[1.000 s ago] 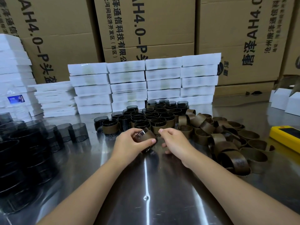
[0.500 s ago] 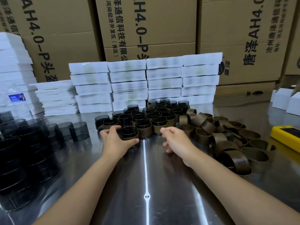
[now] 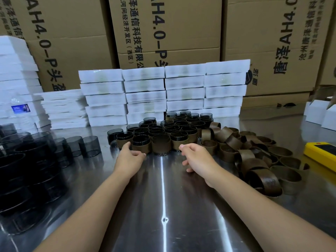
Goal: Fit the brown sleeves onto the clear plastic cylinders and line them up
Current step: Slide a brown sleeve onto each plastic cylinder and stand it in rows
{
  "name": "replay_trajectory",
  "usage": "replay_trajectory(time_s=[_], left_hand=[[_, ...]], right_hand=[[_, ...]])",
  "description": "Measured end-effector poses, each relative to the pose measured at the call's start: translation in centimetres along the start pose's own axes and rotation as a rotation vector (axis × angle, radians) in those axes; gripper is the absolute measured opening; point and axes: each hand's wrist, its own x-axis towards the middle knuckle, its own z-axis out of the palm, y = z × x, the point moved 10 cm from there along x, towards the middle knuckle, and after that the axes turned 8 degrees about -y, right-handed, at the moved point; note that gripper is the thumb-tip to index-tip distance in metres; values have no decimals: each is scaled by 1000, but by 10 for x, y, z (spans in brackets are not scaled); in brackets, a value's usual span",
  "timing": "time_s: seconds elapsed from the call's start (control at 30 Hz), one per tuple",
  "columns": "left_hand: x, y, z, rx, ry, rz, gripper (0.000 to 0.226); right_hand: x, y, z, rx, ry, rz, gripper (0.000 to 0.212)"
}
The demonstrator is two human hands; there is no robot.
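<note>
Sleeved cylinders (image 3: 161,145) just beyond hands, left hand (image 3: 130,158) loose, touching front row, right hand (image 3: 197,158) relaxed, empty

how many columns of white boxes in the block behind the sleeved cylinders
4 columns side by side: left column, centre-left column, centre-right column, right column. Lower white stacks further left are separate.

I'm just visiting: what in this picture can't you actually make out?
From the head view:
- Print on the white boxes: blurred.
- The yellow device: cut off by the right edge.
- Back rows of sleeved cylinders: hidden by the front rows, so uncountable.
- The water bottle label: too small to read.
</note>
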Motion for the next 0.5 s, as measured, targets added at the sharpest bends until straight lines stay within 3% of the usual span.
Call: replay_trajectory(time_s=[0.1,0.2,0.27,0.4,0.5], left_hand=[[-4,4,0,149,-33,-2,64],[-14,21,-19,786,54,-24,53],[-20,28,-36,1013,77,-92,51],[-22,19,-71,957,49,-326,52],[-9,-2,-89,882,-2,-372,58]], right_hand=[[0,0,1,-2,-7,-1,33],[0,0,1,-9,-13,1,33],[0,0,2,-28,-13,-2,33],[-1,-2,3,-59,-16,-9,37],[-1,-3,4,-68,-21,-8,36]])
